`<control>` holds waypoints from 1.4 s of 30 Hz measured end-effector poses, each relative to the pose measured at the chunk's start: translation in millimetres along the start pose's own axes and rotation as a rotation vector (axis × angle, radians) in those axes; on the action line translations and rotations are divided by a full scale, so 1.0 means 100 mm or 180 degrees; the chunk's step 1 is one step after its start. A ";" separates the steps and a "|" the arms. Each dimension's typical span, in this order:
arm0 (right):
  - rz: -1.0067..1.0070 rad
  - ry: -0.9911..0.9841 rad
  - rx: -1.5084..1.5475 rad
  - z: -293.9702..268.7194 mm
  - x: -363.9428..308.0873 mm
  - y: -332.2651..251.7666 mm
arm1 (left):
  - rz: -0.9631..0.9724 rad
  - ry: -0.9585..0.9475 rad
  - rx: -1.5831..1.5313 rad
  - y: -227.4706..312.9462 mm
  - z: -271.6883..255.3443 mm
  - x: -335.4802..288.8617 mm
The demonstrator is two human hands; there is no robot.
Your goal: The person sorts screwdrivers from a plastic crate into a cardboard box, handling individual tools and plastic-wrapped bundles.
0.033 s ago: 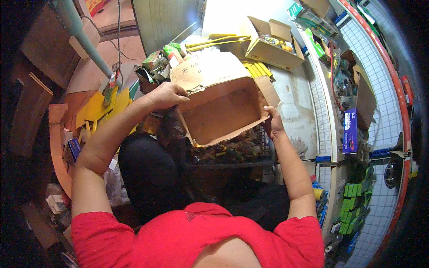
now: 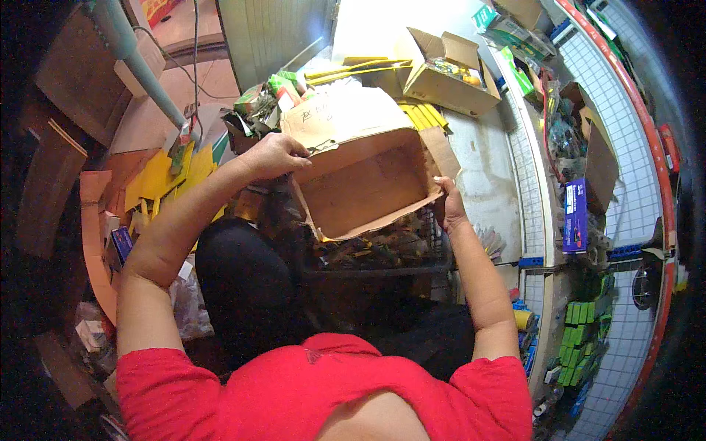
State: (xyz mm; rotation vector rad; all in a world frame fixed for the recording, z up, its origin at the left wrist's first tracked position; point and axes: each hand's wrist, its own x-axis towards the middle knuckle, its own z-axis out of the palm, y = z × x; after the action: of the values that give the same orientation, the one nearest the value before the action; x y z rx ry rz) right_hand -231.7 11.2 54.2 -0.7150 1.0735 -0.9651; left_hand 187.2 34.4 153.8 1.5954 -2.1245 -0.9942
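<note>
Between my two hands a worn brown cardboard box [image 2: 368,176] is held up, tilted so that its open side faces me. Nothing shows inside it but brown board. My left hand [image 2: 278,156] grips its left edge by the flap, thumb on top. At the right edge my right hand [image 2: 452,204] is closed on the side wall, its other fingers partly hidden behind the board. Handwriting marks the raised far flap. Right below the box stands a dark crate [image 2: 379,272] with a jumble of small things that I cannot make out.
Behind lie yellow strips [image 2: 425,114] and an open carton [image 2: 456,92] of small parts. Yellow pieces [image 2: 165,176] are heaped at left near a slanting pipe [image 2: 140,66]. To the right, wire-grid shelving [image 2: 614,176] holds a purple box [image 2: 576,214] and stacked green packs [image 2: 577,342].
</note>
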 end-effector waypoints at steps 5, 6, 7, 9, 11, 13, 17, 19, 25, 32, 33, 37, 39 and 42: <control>-0.0191 0.0145 0.0406 -0.01 0.03 0.27 | 0.0395 0.0523 -0.0314 0.00 -0.02 -0.09; -0.0281 0.0177 0.0392 -0.11 0.11 0.34 | 0.0425 0.0590 -0.0365 0.00 -0.03 -0.11; -0.0010 0.0036 0.0633 0.22 -0.02 0.33 | 0.0309 0.0637 -0.0311 -0.07 -0.04 -0.23; -0.0422 0.0220 0.0400 -0.35 0.12 0.40 | 0.0487 0.0732 -0.0412 0.12 -0.01 -0.16; -0.0299 0.0154 0.0428 -0.06 0.08 0.45 | 0.0890 0.1079 -0.0052 -0.08 -0.01 -0.23; -0.0173 0.0056 0.0514 0.40 -0.21 0.25 | 0.0880 0.1302 0.0365 -0.05 -0.04 -0.33; -0.0174 -0.0037 0.1111 0.56 -0.33 0.14 | 0.0376 0.2485 0.0098 -0.07 0.13 -0.32; -0.0004 -0.0256 0.1127 0.66 -0.45 0.09 | -0.0859 0.1742 -0.1546 -0.18 0.11 -0.24; 0.0536 -0.0584 0.1030 0.42 -0.24 0.44 | -0.0602 0.0289 -0.3120 -0.71 0.28 -0.19; 0.0238 -0.0842 0.0051 -0.14 0.01 0.90 | -0.0264 0.0624 -0.3268 -0.73 0.55 -0.20; 0.0268 -0.0773 -0.0008 -0.14 0.02 0.92 | -0.0226 0.0695 -0.3144 -0.75 0.58 -0.20; 0.0938 -0.0023 0.0393 0.12 0.06 0.87 | -0.0015 0.0999 -0.2802 -0.95 0.73 -0.22; 0.0767 0.0562 0.0062 0.39 0.00 0.78 | -0.0040 0.1094 -0.2801 -0.98 0.75 -0.23; 0.0274 -0.0134 0.0563 0.52 0.05 0.67 | -0.0300 0.1104 -0.3492 -0.75 0.66 -0.27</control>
State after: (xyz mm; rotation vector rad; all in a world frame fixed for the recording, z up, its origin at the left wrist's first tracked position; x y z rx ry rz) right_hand -162.7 36.0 12.1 -0.5375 0.9612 -0.9537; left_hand 210.0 71.6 60.5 1.1426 -0.9368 -1.4132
